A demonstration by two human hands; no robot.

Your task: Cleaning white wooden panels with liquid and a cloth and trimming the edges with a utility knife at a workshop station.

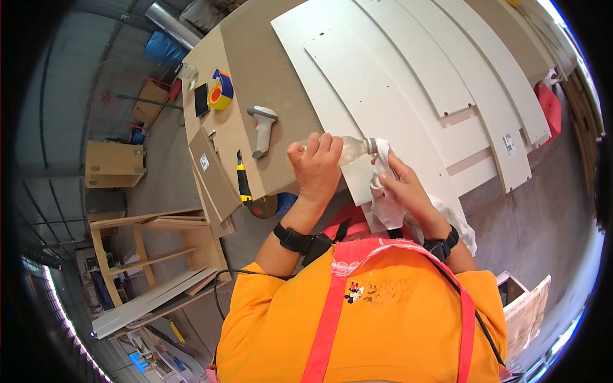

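Observation:
My left hand (pixel 316 165) is wrapped around the body of a clear plastic bottle (pixel 353 151), which it holds tilted on its side with the neck pointing right. A white cloth (pixel 387 208) is pinched in my right hand (pixel 407 186), and its upper fold covers the bottle's mouth. Whether the bottle has a cap on cannot be seen under the cloth. Beneath the bottle lies the near edge of several stacked white panels (pixel 345 86) with drilled holes. More white fabric (pixel 452 220) hangs below my right wrist.
On the cardboard-covered table (pixel 258 57) lie a handheld barcode scanner (pixel 263 130), a yellow-and-black utility knife (pixel 244 179), a tape dispenser (pixel 222 92) and a black phone (pixel 201 99). A spray bottle (pixel 188 74) stands farther back. A wooden shelf frame (pixel 148 263) is on the left.

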